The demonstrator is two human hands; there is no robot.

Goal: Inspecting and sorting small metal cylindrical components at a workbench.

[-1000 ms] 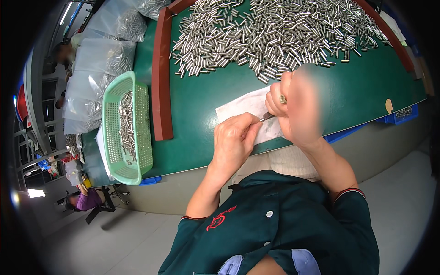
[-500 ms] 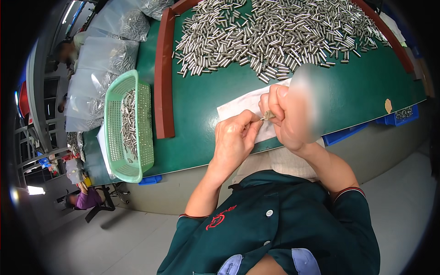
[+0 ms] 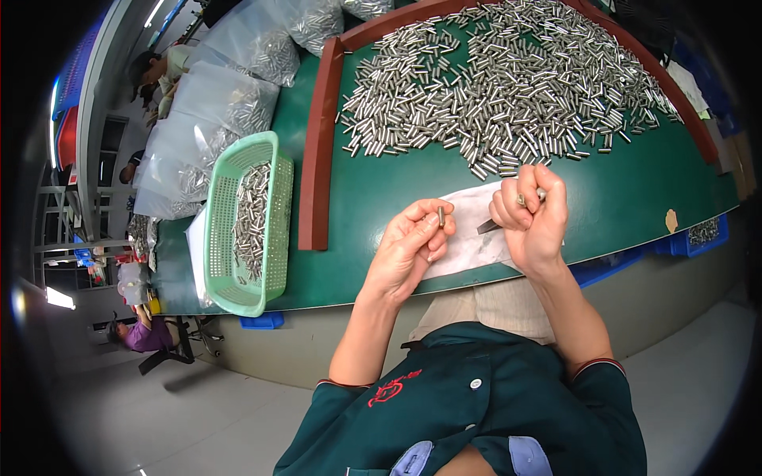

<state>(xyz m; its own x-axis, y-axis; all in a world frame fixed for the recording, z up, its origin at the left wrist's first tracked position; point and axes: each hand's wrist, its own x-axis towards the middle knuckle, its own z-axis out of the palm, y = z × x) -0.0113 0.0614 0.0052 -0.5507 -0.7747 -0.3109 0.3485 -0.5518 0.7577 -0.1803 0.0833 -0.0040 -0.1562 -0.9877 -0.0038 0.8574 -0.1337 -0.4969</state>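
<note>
A small metal pin is pinched upright between the thumb and fingers of my left hand. My right hand is curled round a tool with a short, flat, dark-grey blade that points toward my left hand; most of its handle is hidden in the fist. Both hands are apart, above a stained white cloth at the near edge of the green table. A wide heap of similar metal pins lies farther back.
Left of the red-brown wooden border stands a light-green plastic basket with pins in it. Clear bags of pins line the far left. Blue bins sit below the table edge. Other people are at the left, one in a purple top.
My hands have moved apart; the left now shows the pin, and the blade in the right has come into sight. The whole view has shifted, so the table appears farther right and lower.
</note>
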